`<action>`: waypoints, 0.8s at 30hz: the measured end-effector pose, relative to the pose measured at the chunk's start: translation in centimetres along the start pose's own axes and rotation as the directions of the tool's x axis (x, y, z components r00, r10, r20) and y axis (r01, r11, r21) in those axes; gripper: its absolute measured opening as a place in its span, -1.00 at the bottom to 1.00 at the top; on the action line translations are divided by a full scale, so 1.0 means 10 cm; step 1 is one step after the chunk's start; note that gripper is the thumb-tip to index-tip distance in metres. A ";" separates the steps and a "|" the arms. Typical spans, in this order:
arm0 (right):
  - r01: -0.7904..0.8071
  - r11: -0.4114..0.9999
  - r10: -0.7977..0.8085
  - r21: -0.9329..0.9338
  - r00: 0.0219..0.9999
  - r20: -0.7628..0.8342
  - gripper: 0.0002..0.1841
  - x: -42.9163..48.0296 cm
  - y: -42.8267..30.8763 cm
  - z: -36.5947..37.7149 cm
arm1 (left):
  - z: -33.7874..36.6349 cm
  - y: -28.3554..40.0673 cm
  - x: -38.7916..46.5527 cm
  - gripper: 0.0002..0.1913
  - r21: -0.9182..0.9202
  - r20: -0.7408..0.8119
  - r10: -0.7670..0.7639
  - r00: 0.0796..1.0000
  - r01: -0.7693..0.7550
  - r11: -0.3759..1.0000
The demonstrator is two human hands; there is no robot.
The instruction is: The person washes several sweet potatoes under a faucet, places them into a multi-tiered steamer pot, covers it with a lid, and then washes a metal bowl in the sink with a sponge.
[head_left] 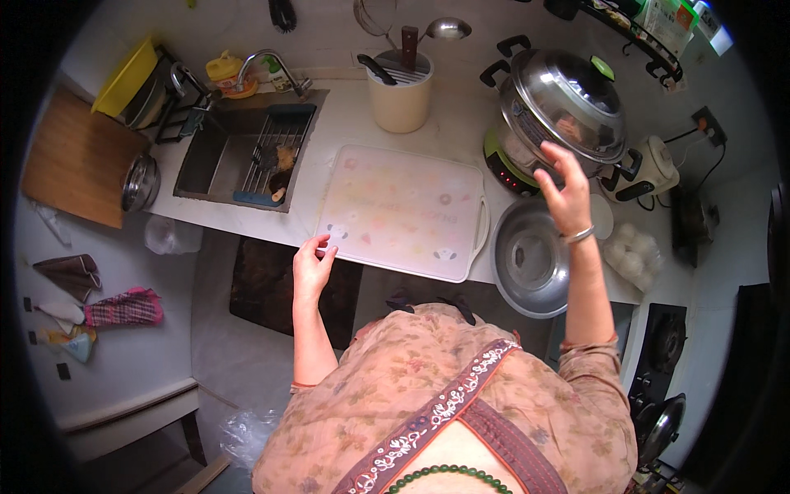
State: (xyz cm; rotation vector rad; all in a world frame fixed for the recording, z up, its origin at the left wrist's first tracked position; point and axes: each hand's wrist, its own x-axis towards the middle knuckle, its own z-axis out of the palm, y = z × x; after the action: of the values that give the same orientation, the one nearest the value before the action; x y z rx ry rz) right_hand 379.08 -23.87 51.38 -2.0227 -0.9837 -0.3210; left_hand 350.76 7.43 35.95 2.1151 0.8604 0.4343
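Note:
A pale plastic cutting board (401, 210) with printed pictures lies flat on the countertop, its handle to the right. My left hand (313, 259) is at the board's near left corner with its fingers slightly curled. It holds nothing, and whether the fingertips touch the board is unclear. Raised at the right, my right hand (566, 191) has its fingers apart and nothing in it. Below that hand is a wide metal bowl (524, 262), partly hidden by my forearm. Just beyond it, a lidded steamer pot (555, 105) stands on a green-edged electric cooker (507, 165) with lit red digits.
A sink (225, 157) with a wire drain rack (271, 154) is at left. Behind the board stands a cream knife holder (400, 99) with utensils. A bag of round white items (632, 253) and a white appliance (651, 170) sit at right. A gas stove (663, 346) is farther right.

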 end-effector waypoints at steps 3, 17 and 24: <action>-0.212 0.973 0.209 0.096 0.977 0.035 -0.65 -0.43 0.04 0.27 | -0.04 0.00 0.09 -0.66 0.021 0.036 0.008 0.999 -0.009 1.000; -0.611 0.740 0.544 0.280 0.789 0.283 -0.80 -1.62 -0.26 1.07 | 0.17 0.13 0.51 -0.75 0.029 0.169 0.273 0.947 -0.282 0.959; -0.729 0.628 0.670 0.273 0.685 0.287 -0.80 -2.08 -0.12 0.96 | 0.34 0.28 0.61 -0.70 -0.030 0.187 0.296 0.937 -0.295 0.955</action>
State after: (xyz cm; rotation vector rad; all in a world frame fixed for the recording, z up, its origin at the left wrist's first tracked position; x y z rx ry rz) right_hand 363.29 -26.84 35.04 -1.9197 -0.2277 0.4398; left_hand 358.15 8.56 36.12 2.2500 0.4330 0.3781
